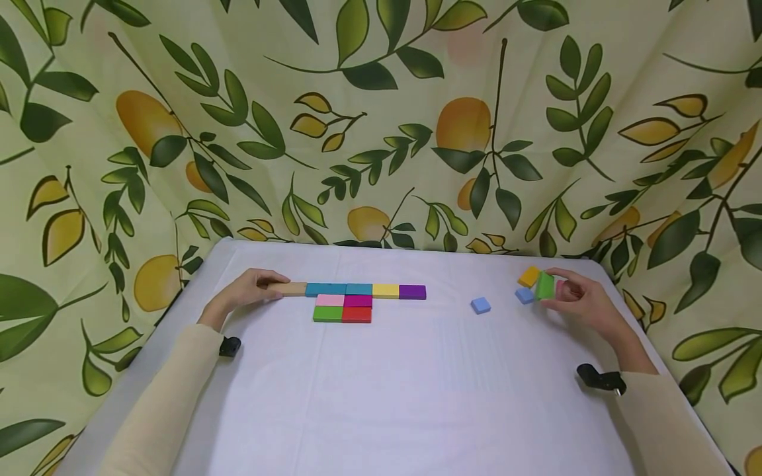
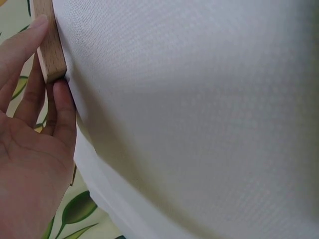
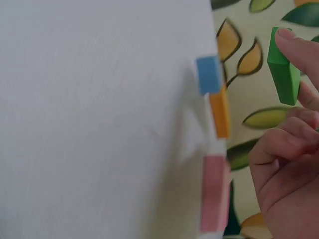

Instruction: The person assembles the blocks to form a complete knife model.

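Observation:
My left hand (image 1: 253,289) grips the left end of a plain wooden block (image 1: 292,289), with the thumb along one side in the left wrist view. That block lies at the left end of a row with two teal blocks (image 1: 326,289), a yellow block (image 1: 385,291) and a purple block (image 1: 413,292). Below the teal blocks sit a pink block (image 1: 330,301), a magenta block (image 1: 358,301), a green block (image 1: 328,314) and a red block (image 1: 356,315). Between thumb and fingers, my right hand (image 1: 586,304) pinches a bright green block (image 3: 284,67), raised off the table.
Near my right hand lie a blue block (image 1: 525,295), an orange block (image 1: 528,276) and a pink block (image 3: 214,194). Another blue block (image 1: 480,305) lies further left. A white cloth covers the table (image 1: 417,396); a leaf-patterned curtain (image 1: 393,165) hangs behind it.

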`<state>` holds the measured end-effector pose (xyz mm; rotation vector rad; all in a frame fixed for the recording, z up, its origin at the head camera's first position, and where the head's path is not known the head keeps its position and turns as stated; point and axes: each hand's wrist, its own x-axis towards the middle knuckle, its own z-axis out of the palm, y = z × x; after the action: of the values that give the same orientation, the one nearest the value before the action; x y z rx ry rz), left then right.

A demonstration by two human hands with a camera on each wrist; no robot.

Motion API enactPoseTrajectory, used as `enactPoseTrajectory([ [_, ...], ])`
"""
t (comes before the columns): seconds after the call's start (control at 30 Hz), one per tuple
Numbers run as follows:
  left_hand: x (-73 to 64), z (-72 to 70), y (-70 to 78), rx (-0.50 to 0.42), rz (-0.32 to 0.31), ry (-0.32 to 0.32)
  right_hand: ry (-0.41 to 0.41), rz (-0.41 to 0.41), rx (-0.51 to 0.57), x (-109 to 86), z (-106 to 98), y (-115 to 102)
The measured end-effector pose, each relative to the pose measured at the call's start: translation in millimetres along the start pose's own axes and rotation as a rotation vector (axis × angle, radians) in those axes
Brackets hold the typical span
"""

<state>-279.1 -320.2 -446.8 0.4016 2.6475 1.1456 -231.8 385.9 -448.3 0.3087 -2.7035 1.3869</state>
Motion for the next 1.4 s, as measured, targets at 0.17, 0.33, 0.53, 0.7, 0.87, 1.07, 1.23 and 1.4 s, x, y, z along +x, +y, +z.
enactPoseTrajectory([
  [0.17, 0.3, -0.8, 0.0, 0.003, -0.02, 0.0, -0.021, -0.104, 0.021, 1.0, 8.1, -15.1],
  [0.33, -0.3, -1.3, -0.4, 0.006, -0.012, -0.008, -0.072, -0.111, 0.119, 1.0, 17.3, -25.8],
  [0.53, 0.0, 0.0, -2.0, -0.001, -0.005, -0.009, -0.177, -0.02, 0.216, 3.1, 31.7, -37.3],
  [0.7, 0.4, 0.3, -1.7, 0.002, -0.016, -0.008, -0.232, 0.028, 0.294, 10.2, 44.8, -44.4],
  [0.87, 1.3, 0.0, -1.3, 0.01, -0.019, -0.008, -0.278, 0.039, 0.327, 22.4, 57.6, -48.8],
  [1.07, 2.4, 0.6, 2.0, 0.013, -0.02, -0.011, -0.31, 0.02, 0.308, 36.4, 77.1, -59.8],
  [1.23, 1.1, 0.4, 3.8, 0.021, -0.03, -0.01, -0.351, -0.007, 0.303, 46.0, 100.7, -76.4],
  [1.4, 0.0, -0.1, 2.8, 0.028, -0.026, -0.009, -0.414, -0.018, 0.291, 56.3, 126.7, -92.9],
])
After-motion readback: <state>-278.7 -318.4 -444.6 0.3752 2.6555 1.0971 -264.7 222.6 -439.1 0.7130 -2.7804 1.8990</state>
